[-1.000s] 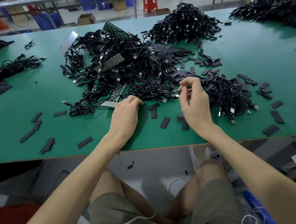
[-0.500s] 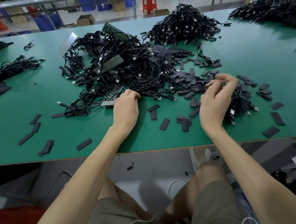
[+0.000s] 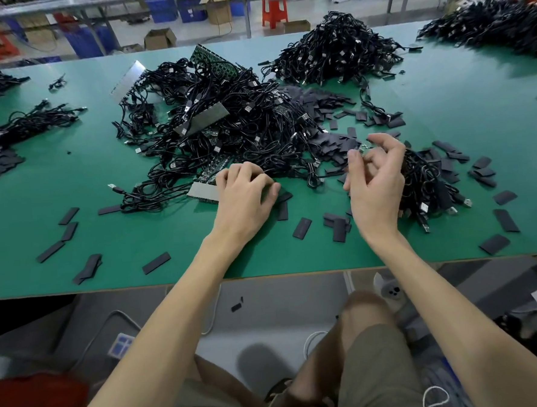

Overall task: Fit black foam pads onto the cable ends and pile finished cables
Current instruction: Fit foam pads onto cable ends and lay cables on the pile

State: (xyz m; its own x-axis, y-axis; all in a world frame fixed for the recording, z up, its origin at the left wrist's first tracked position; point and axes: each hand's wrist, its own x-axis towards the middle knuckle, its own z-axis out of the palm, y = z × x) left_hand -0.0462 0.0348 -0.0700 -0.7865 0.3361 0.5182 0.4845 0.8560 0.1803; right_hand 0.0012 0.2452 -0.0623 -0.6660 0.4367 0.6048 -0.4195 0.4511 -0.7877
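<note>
Cables (image 3: 225, 127) are sitting as one big tangle mid-table (image 3: 169, 241), with a smaller bundle (image 3: 35, 118) lying far left and loose foam pads (image 3: 70, 215) scattering along the near-left side. Those pads are sitting near the table lip, so any forearm sweep is risking knocking them off; one piece (image 3: 237, 306) is already lying on the floor. Left hand (image 3: 244, 195) is resting knuckles-up at the tangle's near edge, fingers curling down over a grey board strip (image 3: 202, 190) and cable loops. Can't tell if it's gripping anything, since the fingertips are hiding it. I'm judging it's going for the next cable. Pulling one out of that knot is likely dragging neighbours along and shoving the spare pads (image 3: 301, 228) lying between the hands. Right hand (image 3: 375, 178) is hovering raised, fingers loosely curling, with something small and blurred glinting near thumb and index. Can't tell if it's pinching that or holding nothing. Just right of it, a smaller heap (image 3: 426, 181) with connector ends pointing at the person is looking like the finished pile, my guess. It's sitting near the pad drift (image 3: 327, 105) and the main tangle, so done and undone cables are risking getting mixed.
</note>
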